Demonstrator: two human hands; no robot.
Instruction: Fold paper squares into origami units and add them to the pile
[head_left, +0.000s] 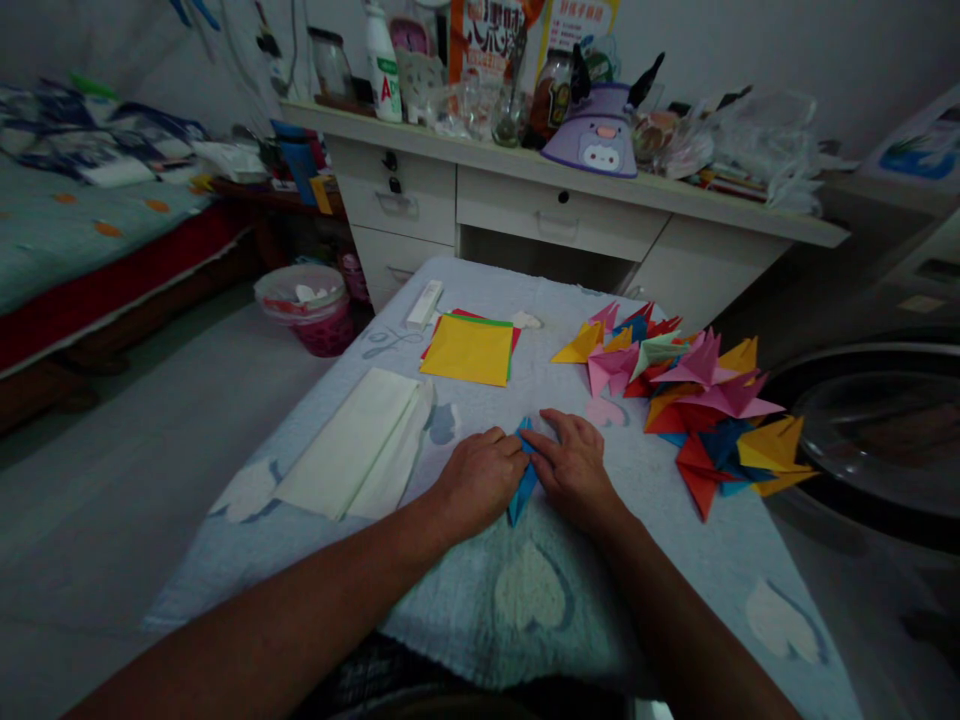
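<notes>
A narrow piece of folded blue paper lies on the cloth-covered table, its long axis pointing away from me. My left hand is closed at its left edge, fingers curled and pressing on the paper. From the right, my right hand pinches the upper part of the paper, thumb and fingertips meeting near its far tip. Both hands partly cover the paper. Beyond them is a stack of square paper sheets, yellow on top with green and red edges showing.
Many folded paper cranes are heaped on the table's right side. A folded whitish cloth or paper lies at left, near a small white box. A pink bin stands on the floor; a cluttered white desk is behind.
</notes>
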